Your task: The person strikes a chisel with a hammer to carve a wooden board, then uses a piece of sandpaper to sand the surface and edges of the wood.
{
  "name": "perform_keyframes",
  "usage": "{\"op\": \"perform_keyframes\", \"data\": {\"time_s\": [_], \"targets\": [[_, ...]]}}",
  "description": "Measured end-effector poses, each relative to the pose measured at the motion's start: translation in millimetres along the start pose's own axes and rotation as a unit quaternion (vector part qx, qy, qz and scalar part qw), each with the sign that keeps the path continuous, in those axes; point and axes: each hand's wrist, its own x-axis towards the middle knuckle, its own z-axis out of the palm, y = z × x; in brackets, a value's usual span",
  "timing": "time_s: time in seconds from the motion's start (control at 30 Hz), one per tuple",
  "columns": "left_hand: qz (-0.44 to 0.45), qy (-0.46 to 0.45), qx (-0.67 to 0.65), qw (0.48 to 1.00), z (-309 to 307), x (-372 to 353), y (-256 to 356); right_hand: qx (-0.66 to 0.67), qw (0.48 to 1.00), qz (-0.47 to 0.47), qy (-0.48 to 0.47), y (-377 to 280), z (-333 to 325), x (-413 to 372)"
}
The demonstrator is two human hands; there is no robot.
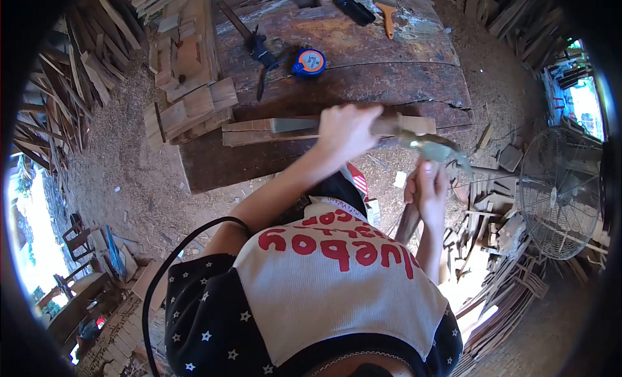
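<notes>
L hand [346,130] sits on the wood strip [272,125] at the front edge of the bench [389,79], fingers curled down and clamped on it. R hand [427,190] is just off the bench edge, fingers wrapped tight round the hammer [435,147] handle. Hammer head is blurred, just beside the strip's R end, near the L hand. Tape measure [309,62] and black tool [259,49] lie further back on the bench, brush [387,11] at the far edge. Offcut pile [188,101] to the L, fan [560,195] on the floor to the R.
</notes>
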Motion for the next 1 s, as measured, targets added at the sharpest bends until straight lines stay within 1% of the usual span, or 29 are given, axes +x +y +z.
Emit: {"op": "perform_keyframes", "data": {"time_s": [0.07,0.1,0.13,0.17,0.2,0.23,0.27,0.3,0.33,0.37,0.4,0.43,0.47,0.5,0.53,0.57,0.6,0.63,0.67,0.73,0.77,0.8,0.87,0.9,0.93,1.0], "targets": [[-0.013,-0.027,0.044,0.999,-3,-2,-21,-0.080,0.997,-0.005,-0.009,-10,-10,4],[-0.030,-0.019,0.031,0.999,-9,-7,-18,-0.076,0.995,-0.053,0.029,3,-28,7],[-0.033,-0.022,0.030,0.999,-17,-8,-16,-0.060,0.991,-0.050,0.111,-5,-36,9],[-0.047,-0.015,0.026,0.998,-26,-8,-13,0.073,0.983,-0.081,0.145,-10,-34,14],[-0.060,-0.007,0.022,0.998,-30,-7,-13,0.205,0.956,-0.113,0.176,-17,-32,19],[-0.050,0.012,0.021,0.998,-29,-6,-15,0.117,0.962,-0.112,0.219,-31,-11,18],[-0.049,0.017,0.022,0.998,-28,-6,-18,-0.094,0.965,-0.187,0.157,13,-25,22],[-0.065,0.008,0.052,0.996,-26,-5,-23,-0.066,0.992,-0.097,0.043,3,-6,22],[-0.081,-0.008,0.081,0.993,-24,-8,-28,-0.035,0.997,0.000,-0.070,-5,14,16],[-0.078,-0.008,0.082,0.994,-27,-11,-35,-0.060,0.996,0.001,-0.063,-2,8,23],[-0.054,-0.002,0.072,0.996,-31,-13,-43,-0.088,0.994,-0.001,-0.058,0,-5,34],[-0.035,0.003,0.059,0.998,-32,-15,-47,-0.115,0.993,-0.022,-0.018,0,-20,39],[-0.041,0.006,0.058,0.997,-32,-17,-47,-0.121,0.990,-0.041,0.052,2,-33,41],[-0.038,0.013,0.054,0.998,-32,-18,-48,0.015,0.995,-0.055,0.084,-9,-28,40],[-0.032,0.020,0.052,0.998,-33,-18,-49,0.152,0.979,-0.068,0.116,-20,-20,38],[-0.033,0.022,0.054,0.998,-33,-18,-48,0.085,0.987,-0.104,0.085,-21,-15,37],[-0.045,0.010,0.066,0.997,-32,-18,-46,-0.107,0.974,-0.155,0.128,2,-10,44],[-0.055,-0.003,0.077,0.996,-32,-18,-45,-0.051,0.994,-0.097,-0.022,5,3,45],[-0.053,-0.004,0.079,0.995,-32,-21,-49,0.007,0.985,-0.037,-0.170,6,15,44],[-0.061,-0.025,0.105,0.992,-37,-23,-60,0.004,0.986,-0.050,-0.159,9,7,53],[-0.065,-0.019,0.108,0.992,-39,-23,-62,-0.002,0.987,-0.061,-0.152,9,1,61],[-0.057,-0.006,0.088,0.994,-43,-26,-59,0.021,0.995,-0.055,-0.082,2,-4,60],[-0.050,0.011,0.072,0.996,-47,-29,-57,0.146,0.983,-0.103,0.049,-25,11,56],[-0.058,0.009,0.079,0.995,-47,-28,-56,0.125,0.983,-0.135,0.015,-22,10,58],[-0.063,0.006,0.087,0.994,-47,-27,-55,0.029,0.989,-0.138,-0.047,-10,11,61],[-0.065,0.010,0.106,0.992,-48,-30,-67,-0.044,0.980,-0.037,-0.188,-2,31,59]]}}
